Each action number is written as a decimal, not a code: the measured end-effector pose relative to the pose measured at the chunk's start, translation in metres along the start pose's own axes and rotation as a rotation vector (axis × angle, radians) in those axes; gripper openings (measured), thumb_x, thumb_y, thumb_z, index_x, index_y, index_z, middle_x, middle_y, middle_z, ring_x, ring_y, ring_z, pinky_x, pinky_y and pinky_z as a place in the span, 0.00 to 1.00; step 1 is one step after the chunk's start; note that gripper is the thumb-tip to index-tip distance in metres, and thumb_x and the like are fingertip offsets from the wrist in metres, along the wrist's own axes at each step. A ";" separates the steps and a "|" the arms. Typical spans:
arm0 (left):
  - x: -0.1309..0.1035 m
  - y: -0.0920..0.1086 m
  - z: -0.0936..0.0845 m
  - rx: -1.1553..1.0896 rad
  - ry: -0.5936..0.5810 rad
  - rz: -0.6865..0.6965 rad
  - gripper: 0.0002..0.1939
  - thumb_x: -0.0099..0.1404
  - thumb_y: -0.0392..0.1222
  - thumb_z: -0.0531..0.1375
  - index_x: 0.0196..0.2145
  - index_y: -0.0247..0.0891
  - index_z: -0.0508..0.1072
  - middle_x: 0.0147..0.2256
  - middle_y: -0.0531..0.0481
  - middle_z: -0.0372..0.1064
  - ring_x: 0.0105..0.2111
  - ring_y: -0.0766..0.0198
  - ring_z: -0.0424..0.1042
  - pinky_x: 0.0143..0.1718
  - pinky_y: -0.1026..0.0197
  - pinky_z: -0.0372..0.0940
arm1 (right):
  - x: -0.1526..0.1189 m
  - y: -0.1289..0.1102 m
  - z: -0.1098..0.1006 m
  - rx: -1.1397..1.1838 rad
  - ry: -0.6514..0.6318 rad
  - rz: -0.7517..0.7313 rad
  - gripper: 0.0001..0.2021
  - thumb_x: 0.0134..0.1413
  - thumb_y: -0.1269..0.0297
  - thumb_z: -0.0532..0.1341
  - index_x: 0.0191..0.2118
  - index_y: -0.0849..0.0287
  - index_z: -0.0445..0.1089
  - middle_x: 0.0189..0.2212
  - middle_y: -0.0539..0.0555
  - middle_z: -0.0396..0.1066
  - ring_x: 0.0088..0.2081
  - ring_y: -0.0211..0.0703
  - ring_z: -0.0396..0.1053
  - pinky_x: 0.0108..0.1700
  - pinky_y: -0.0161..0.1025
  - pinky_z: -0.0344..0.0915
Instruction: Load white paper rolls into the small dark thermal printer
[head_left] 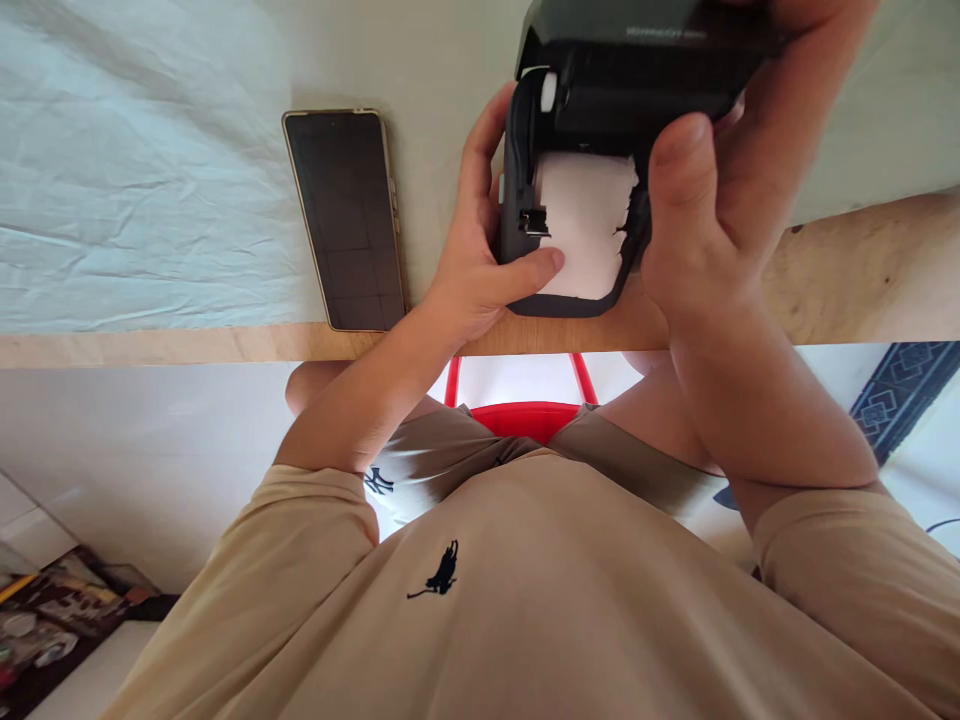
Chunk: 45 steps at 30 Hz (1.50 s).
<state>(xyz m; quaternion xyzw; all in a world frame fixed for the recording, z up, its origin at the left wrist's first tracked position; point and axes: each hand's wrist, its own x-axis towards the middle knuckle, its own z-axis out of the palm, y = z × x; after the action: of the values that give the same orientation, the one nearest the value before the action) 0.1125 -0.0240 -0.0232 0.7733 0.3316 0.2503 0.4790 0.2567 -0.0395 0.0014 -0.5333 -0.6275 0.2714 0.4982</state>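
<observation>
Here we see a small black printer (592,150) in the upper middle of the frame, standing at the table edge (187,345) with its lid open and a white paper roll (585,235) showing inside. Our left hand (480,250) curls around the printer's left side, thumb pressed on the roll. Our right hand (712,220) grips its right side, thumb on the rim. A dark phone (345,220) lies just left of the left hand.
</observation>
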 end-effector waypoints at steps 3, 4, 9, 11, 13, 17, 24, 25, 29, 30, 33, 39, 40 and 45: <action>-0.006 0.001 0.000 -0.280 0.174 -0.097 0.32 0.58 0.43 0.33 0.45 0.25 0.69 0.51 0.47 0.63 0.51 0.61 0.63 0.34 0.63 0.63 | -0.002 0.004 -0.002 -0.058 -0.012 -0.072 0.19 0.50 0.56 0.50 0.47 0.59 0.59 0.43 0.53 0.56 0.50 0.34 0.56 0.57 0.39 0.59; -0.007 0.003 -0.001 -0.449 0.259 -0.164 0.30 0.58 0.39 0.33 0.49 0.28 0.65 0.52 0.48 0.63 0.51 0.62 0.63 0.36 0.63 0.62 | -0.002 0.008 -0.002 -0.062 -0.013 -0.103 0.21 0.48 0.53 0.51 0.46 0.60 0.60 0.43 0.54 0.56 0.50 0.36 0.56 0.58 0.42 0.58; 0.002 0.027 -0.009 -1.618 0.596 -0.765 0.20 0.55 0.29 0.52 0.41 0.48 0.73 0.44 0.56 0.74 0.47 0.68 0.70 0.39 0.70 0.65 | -0.001 0.022 -0.004 -0.076 -0.143 -0.195 0.25 0.43 0.47 0.51 0.39 0.64 0.62 0.44 0.58 0.57 0.51 0.41 0.57 0.57 0.47 0.58; 0.005 0.029 -0.005 -2.120 0.716 -0.704 0.27 0.60 0.34 0.36 0.41 0.34 0.73 0.44 0.53 0.71 0.50 0.63 0.66 0.37 0.64 0.64 | -0.002 0.021 -0.003 -0.003 -0.115 -0.157 0.24 0.45 0.47 0.49 0.40 0.64 0.62 0.44 0.58 0.57 0.50 0.40 0.58 0.56 0.46 0.59; 0.006 0.022 0.003 -2.189 0.637 -0.480 0.30 0.61 0.37 0.33 0.43 0.28 0.72 0.46 0.49 0.69 0.52 0.59 0.64 0.36 0.63 0.65 | -0.002 0.016 -0.002 0.080 -0.097 -0.074 0.25 0.47 0.49 0.48 0.44 0.64 0.60 0.44 0.58 0.56 0.47 0.37 0.58 0.54 0.43 0.61; -0.001 -0.004 0.012 -1.390 0.409 -0.123 0.19 0.47 0.44 0.65 0.40 0.52 0.71 0.41 0.59 0.72 0.50 0.58 0.69 0.43 0.62 0.70 | -0.002 0.010 0.000 0.108 -0.214 -0.044 0.25 0.47 0.52 0.52 0.48 0.65 0.55 0.47 0.57 0.54 0.50 0.35 0.57 0.57 0.40 0.60; -0.007 -0.008 0.004 -1.106 0.302 -0.263 0.19 0.53 0.53 0.58 0.43 0.49 0.66 0.40 0.52 0.70 0.44 0.57 0.72 0.41 0.57 0.67 | -0.001 0.010 -0.002 0.070 -0.288 -0.044 0.25 0.49 0.51 0.52 0.49 0.62 0.52 0.48 0.54 0.51 0.52 0.33 0.54 0.60 0.39 0.59; -0.007 -0.007 0.004 -1.112 0.296 -0.268 0.18 0.54 0.53 0.58 0.43 0.48 0.66 0.39 0.52 0.70 0.43 0.57 0.72 0.39 0.57 0.67 | -0.001 0.009 -0.003 0.061 -0.300 -0.035 0.25 0.49 0.51 0.52 0.49 0.62 0.52 0.48 0.54 0.51 0.52 0.33 0.54 0.60 0.39 0.59; -0.007 -0.004 0.003 -1.083 0.288 -0.320 0.17 0.54 0.53 0.57 0.41 0.48 0.66 0.39 0.53 0.71 0.42 0.58 0.73 0.36 0.59 0.67 | 0.001 0.008 -0.004 0.041 -0.313 -0.039 0.25 0.48 0.52 0.53 0.49 0.64 0.53 0.47 0.55 0.52 0.51 0.33 0.55 0.60 0.38 0.59; -0.007 -0.003 0.003 -1.075 0.288 -0.332 0.17 0.54 0.54 0.57 0.41 0.49 0.66 0.40 0.53 0.71 0.44 0.57 0.72 0.37 0.59 0.67 | 0.001 0.007 -0.004 0.043 -0.310 -0.040 0.25 0.48 0.53 0.53 0.49 0.65 0.53 0.47 0.56 0.53 0.51 0.33 0.55 0.60 0.38 0.59; -0.006 -0.003 0.002 -1.116 0.278 -0.322 0.18 0.52 0.55 0.58 0.40 0.50 0.66 0.43 0.54 0.71 0.50 0.57 0.68 0.43 0.59 0.68 | 0.002 0.007 -0.005 0.046 -0.311 -0.025 0.26 0.48 0.52 0.53 0.49 0.66 0.53 0.47 0.57 0.53 0.51 0.34 0.56 0.59 0.38 0.59; -0.001 -0.009 0.007 -1.248 0.308 -0.320 0.22 0.61 0.59 0.44 0.39 0.45 0.68 0.41 0.52 0.71 0.52 0.61 0.67 0.54 0.58 0.63 | 0.003 0.004 -0.005 -0.002 -0.276 -0.003 0.23 0.52 0.53 0.47 0.49 0.63 0.56 0.48 0.56 0.56 0.49 0.33 0.58 0.57 0.36 0.59; -0.001 -0.011 0.008 -1.240 0.323 -0.332 0.21 0.60 0.59 0.45 0.39 0.45 0.69 0.43 0.53 0.70 0.53 0.61 0.66 0.55 0.59 0.62 | 0.003 0.004 -0.004 -0.020 -0.230 -0.008 0.23 0.52 0.53 0.46 0.49 0.63 0.58 0.47 0.56 0.58 0.49 0.33 0.58 0.56 0.36 0.60; -0.001 -0.008 0.010 -1.144 0.396 -0.370 0.24 0.62 0.57 0.44 0.38 0.40 0.71 0.50 0.53 0.65 0.58 0.62 0.60 0.62 0.60 0.55 | 0.000 0.004 -0.002 -0.027 -0.133 -0.112 0.25 0.53 0.55 0.46 0.52 0.66 0.58 0.49 0.56 0.58 0.51 0.35 0.58 0.57 0.38 0.60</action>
<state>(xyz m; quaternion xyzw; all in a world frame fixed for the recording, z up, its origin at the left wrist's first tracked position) 0.1167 -0.0279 -0.0346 0.2640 0.3559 0.4392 0.7815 0.2603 -0.0382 -0.0014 -0.4847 -0.6917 0.2693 0.4627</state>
